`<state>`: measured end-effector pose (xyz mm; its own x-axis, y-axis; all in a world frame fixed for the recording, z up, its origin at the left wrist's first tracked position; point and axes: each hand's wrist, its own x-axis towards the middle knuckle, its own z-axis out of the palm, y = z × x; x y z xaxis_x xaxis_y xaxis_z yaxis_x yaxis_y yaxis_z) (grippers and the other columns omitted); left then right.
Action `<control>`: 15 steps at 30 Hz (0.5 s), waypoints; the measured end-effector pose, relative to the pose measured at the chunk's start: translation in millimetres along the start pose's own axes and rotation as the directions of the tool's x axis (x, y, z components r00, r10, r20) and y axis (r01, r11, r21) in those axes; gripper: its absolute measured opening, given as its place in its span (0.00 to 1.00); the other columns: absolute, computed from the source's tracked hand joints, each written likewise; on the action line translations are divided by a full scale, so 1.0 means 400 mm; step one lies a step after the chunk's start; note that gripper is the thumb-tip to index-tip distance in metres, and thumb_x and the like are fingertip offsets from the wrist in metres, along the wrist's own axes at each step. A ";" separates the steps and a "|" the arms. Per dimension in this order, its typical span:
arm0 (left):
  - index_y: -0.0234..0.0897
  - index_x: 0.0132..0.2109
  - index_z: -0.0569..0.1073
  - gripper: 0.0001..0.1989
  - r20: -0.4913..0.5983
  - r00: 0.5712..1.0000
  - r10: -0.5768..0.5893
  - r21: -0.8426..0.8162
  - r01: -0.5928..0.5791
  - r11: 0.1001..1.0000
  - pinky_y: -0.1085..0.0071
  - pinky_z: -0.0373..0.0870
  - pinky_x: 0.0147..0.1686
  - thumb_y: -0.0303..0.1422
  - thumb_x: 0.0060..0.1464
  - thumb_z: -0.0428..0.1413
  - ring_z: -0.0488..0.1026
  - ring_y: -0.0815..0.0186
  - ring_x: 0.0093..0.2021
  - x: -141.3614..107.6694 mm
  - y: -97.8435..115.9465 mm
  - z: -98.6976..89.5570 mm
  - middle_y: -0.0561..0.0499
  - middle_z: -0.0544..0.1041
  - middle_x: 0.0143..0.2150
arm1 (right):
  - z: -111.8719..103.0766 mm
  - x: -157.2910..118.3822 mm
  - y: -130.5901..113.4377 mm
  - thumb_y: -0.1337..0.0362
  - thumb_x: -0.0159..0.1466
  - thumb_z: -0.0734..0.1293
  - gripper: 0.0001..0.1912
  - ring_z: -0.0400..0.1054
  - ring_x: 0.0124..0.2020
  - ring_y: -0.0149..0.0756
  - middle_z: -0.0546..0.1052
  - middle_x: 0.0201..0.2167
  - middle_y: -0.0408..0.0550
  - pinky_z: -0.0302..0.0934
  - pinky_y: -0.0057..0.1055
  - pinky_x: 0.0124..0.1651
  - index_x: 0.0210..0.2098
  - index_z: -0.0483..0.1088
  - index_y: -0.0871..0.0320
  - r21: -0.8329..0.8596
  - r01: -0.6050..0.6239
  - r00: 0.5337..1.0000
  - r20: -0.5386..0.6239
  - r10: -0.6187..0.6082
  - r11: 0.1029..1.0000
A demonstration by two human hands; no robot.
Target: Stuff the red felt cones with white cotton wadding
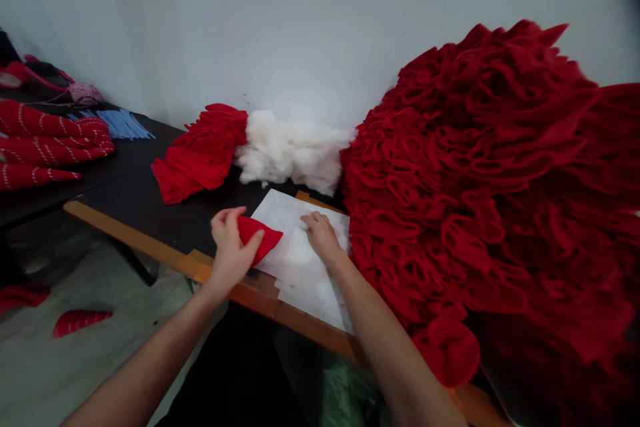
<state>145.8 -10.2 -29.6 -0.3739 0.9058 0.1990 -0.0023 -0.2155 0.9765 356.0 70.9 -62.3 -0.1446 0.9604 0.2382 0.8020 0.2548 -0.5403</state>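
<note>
My left hand (231, 243) is wrapped round a pointed red felt piece (260, 237), thumb across its near side, with the narrow tip aimed right. The piece is held over the left part of white paper sheets (313, 290) that lie at the table's front edge. Low over the same sheets is my right hand (323, 235), its fingers curled and drawn together. Whether something small and white sits in those fingertips I cannot make out. Beyond the hands lies a heap of white fluffy stuffing (295, 150). Left of it is a stack of flat red felt pieces (203, 157).
A tall pile of red felt pieces (480, 200) rises at the right, close to my right forearm. Red cones with white stitching (50, 140) and blue strips (123, 125) lie on the table at left. One red cone (80, 322) is on the floor. A wall stands behind.
</note>
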 end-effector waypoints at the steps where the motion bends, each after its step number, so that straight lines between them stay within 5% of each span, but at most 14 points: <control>1: 0.37 0.45 0.70 0.23 0.087 0.991 0.098 0.201 -0.113 0.973 0.53 0.48 0.61 0.29 0.38 0.63 0.52 0.52 0.59 -0.018 0.002 0.001 0.46 0.57 0.53 | -0.008 0.008 0.010 0.75 0.56 0.59 0.17 0.63 0.46 0.39 0.73 0.41 0.52 0.55 0.37 0.53 0.39 0.74 0.58 0.057 0.006 1.000 -0.031 -0.004 0.998; 3: 0.37 0.45 0.70 0.20 0.282 0.936 0.210 0.419 -0.317 0.851 0.48 0.51 0.58 0.32 0.42 0.60 0.56 0.51 0.56 -0.046 0.002 0.012 0.44 0.58 0.51 | -0.036 0.029 0.020 0.73 0.55 0.59 0.12 0.64 0.42 0.37 0.74 0.35 0.48 0.57 0.34 0.50 0.34 0.73 0.59 0.184 0.008 0.994 -0.111 0.012 0.983; 5: 0.37 0.47 0.68 0.18 0.391 0.894 0.219 0.358 -0.367 0.858 0.51 0.56 0.56 0.33 0.46 0.57 0.60 0.55 0.53 -0.061 -0.001 0.038 0.43 0.59 0.51 | -0.074 0.050 0.015 0.66 0.57 0.60 0.09 0.65 0.37 0.36 0.74 0.31 0.45 0.61 0.32 0.44 0.33 0.71 0.58 0.324 0.005 0.979 -0.194 0.061 0.946; 7: 0.38 0.50 0.65 0.20 0.438 0.892 0.112 0.209 -0.222 0.952 0.56 0.64 0.51 0.34 0.49 0.56 0.64 0.59 0.50 -0.066 -0.003 0.081 0.43 0.61 0.51 | -0.108 0.063 -0.009 0.57 0.59 0.58 0.13 0.65 0.29 0.34 0.73 0.26 0.43 0.62 0.30 0.34 0.36 0.68 0.59 0.466 0.003 0.961 -0.246 0.126 0.885; 9: 0.38 0.51 0.62 0.24 0.449 0.892 -0.056 0.040 0.042 0.998 0.61 0.69 0.44 0.35 0.47 0.57 0.67 0.62 0.46 -0.066 0.000 0.134 0.42 0.62 0.51 | -0.127 0.059 -0.045 0.51 0.59 0.57 0.18 0.63 0.22 0.32 0.71 0.22 0.41 0.61 0.28 0.26 0.38 0.66 0.58 0.586 0.000 0.951 -0.251 0.182 0.810; 12: 0.37 0.45 0.65 0.22 0.426 0.882 -0.199 -0.239 0.322 0.916 0.66 0.71 0.36 0.32 0.41 0.61 0.70 0.67 0.37 -0.068 0.009 0.207 0.47 0.68 0.43 | -0.127 0.027 -0.097 0.47 0.57 0.59 0.20 0.63 0.19 0.31 0.70 0.19 0.39 0.60 0.28 0.22 0.35 0.66 0.57 0.713 -0.011 0.949 -0.215 0.232 0.701; 15: 0.34 0.33 0.66 0.14 0.394 0.883 -0.256 -0.374 0.408 0.833 0.72 0.69 0.28 0.31 0.37 0.61 0.67 0.73 0.26 -0.073 0.011 0.239 0.55 0.68 0.28 | -0.110 -0.023 -0.124 0.48 0.54 0.63 0.18 0.68 0.25 0.32 0.74 0.24 0.41 0.64 0.29 0.27 0.34 0.67 0.55 0.838 0.002 0.931 -0.200 0.305 0.545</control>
<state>245.3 -2.8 -23.0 0.0357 0.9985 -0.0416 -0.5018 0.0539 0.8633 342.9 44.3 -2.3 0.2255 0.9494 0.2187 -0.0493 0.2353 -0.9707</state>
